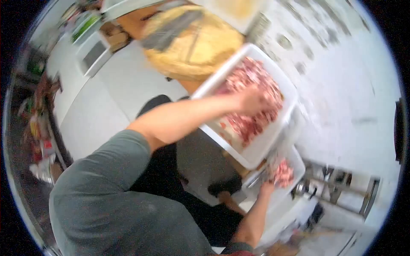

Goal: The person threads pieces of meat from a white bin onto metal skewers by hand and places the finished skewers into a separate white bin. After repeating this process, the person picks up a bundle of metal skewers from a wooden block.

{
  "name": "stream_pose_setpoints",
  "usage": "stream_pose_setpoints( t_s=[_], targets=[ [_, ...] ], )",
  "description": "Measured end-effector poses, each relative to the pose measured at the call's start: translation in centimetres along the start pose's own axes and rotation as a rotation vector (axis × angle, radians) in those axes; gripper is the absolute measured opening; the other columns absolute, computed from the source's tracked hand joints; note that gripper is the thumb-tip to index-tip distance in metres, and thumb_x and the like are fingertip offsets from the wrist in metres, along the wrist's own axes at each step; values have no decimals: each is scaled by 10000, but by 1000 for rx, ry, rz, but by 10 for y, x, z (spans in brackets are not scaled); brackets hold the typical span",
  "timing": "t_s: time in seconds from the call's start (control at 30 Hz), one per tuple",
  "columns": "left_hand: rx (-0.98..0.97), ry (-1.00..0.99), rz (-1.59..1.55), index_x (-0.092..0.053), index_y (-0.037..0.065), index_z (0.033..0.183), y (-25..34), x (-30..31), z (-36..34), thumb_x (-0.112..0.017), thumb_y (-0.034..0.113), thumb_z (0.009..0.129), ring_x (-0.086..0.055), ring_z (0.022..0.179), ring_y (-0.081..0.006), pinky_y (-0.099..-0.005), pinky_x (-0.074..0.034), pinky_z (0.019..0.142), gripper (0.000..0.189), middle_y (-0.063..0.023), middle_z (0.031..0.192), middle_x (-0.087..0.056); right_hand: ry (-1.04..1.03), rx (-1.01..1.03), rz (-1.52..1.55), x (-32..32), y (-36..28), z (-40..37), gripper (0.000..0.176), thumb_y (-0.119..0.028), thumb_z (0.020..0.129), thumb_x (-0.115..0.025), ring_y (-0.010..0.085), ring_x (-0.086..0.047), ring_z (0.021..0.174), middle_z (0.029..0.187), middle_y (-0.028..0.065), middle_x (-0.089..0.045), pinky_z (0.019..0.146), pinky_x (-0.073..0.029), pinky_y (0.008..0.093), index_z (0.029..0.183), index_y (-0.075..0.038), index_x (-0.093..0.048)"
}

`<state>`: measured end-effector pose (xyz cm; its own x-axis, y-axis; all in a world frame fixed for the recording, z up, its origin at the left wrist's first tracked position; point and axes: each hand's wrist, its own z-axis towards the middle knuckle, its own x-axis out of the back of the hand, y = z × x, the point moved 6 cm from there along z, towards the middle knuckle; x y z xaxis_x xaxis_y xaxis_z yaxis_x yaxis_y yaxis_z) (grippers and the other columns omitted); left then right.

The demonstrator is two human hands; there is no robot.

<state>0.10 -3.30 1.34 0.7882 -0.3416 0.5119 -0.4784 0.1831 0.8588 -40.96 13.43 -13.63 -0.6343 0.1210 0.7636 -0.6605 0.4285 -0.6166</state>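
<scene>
My left hand (pixel 254 100) reaches down into a large white tub (pixel 239 158) and overlaps a heap of chopped pink and red meat (pixel 252 77). Motion blur smears its fingers. Lower in the view, my right hand (pixel 267 188) is closed at the edge of a smaller white tub (pixel 299 164), beside a smaller portion of pink meat pieces (pixel 283 173). I cannot tell what its fingers hold. Small orange bits (pixel 225 133) lie on the large tub's bare bottom near its left wall.
A thick round wooden chopping block (pixel 213 51) stands beyond the large tub, with a dark grey blade-like shape (pixel 175 30) across it. Another white tub (pixel 237 10) sits at the top. White trays (pixel 92 57) are at upper left, a metal rack (pixel 337 183) at lower right.
</scene>
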Motion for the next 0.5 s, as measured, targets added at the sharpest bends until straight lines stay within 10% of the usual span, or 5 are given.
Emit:
stream_pose_setpoints(
  t_s=[0.1,0.2,0.27,0.5],
  targets=[
    [-25,-13,281,-633,-20,933,9,-5,-19,-543,165,825,-666,869,-390,-490,-539,748,232,-230,905,-672,284,481,-111,14,-35,26,387,-158,878,-608,265,-601,1108,1133,157,-665,964,-477,389,1215,24,-554],
    [-161,-93,473,-681,10,872,-2,-27,-22,-625,143,736,-690,819,-344,-501,-529,647,198,-172,834,-693,3,-62,538,29,-126,31,222,-223,941,-554,150,-581,731,883,62,-621,617,-480,242,1027,-25,-607],
    [-123,-158,424,-703,25,876,2,-32,-28,-634,149,733,-686,832,-340,-509,-514,660,202,-161,849,-697,184,225,338,34,-230,23,257,-230,943,-566,130,-569,758,899,63,-628,667,-475,280,1064,-5,-594],
    [-193,-242,648,-748,82,981,11,-68,-25,-731,206,734,-673,935,-256,-452,-531,729,277,-106,1038,-714,-367,663,-100,-135,-497,-12,312,-257,901,-638,189,-621,761,892,145,-688,717,-499,334,994,40,-661]
  ],
)
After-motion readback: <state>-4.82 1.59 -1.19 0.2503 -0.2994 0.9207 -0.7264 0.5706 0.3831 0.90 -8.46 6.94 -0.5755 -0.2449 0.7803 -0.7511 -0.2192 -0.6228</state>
